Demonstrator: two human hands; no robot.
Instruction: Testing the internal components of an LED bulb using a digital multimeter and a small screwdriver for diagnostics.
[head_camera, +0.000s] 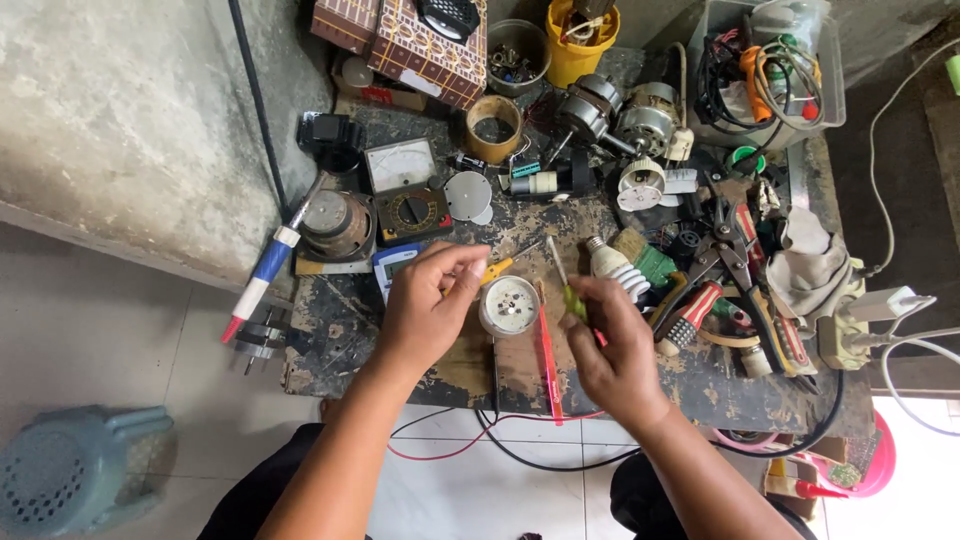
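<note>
**White disc held over a crowded bench**

White plastic is what sits between my hands: a small round white plastic part with metal contacts on its face, resting on the dark, stained wooden workbench near its front edge. My left hand comes in from the lower left with the forearm angled up, wrist slightly bent, fingers curled and closed on the disc's left rim; a small yellow-handled tool pokes out just past the fingertips. My right hand reaches in from the lower right, fingers pressed together in a pinch around a thin screwdriver with a green grip, its metal shaft pointing up and away from me, just right of the disc.

A red test probe lies upright along the bench between the two hands, touching or nearly touching the disc's right side; I cannot tell which. Its red and black leads hang off the front edge.

Open room is scarce. Behind the disc stand a black analogue multimeter and a grey metal disc; to the right, a white spiral lamp, a brush and a heap of red-handled pliers crowd close to my right hand. The left strip of bench by my left wrist is barer, ending at the bench edge above the tiled floor.
</note>
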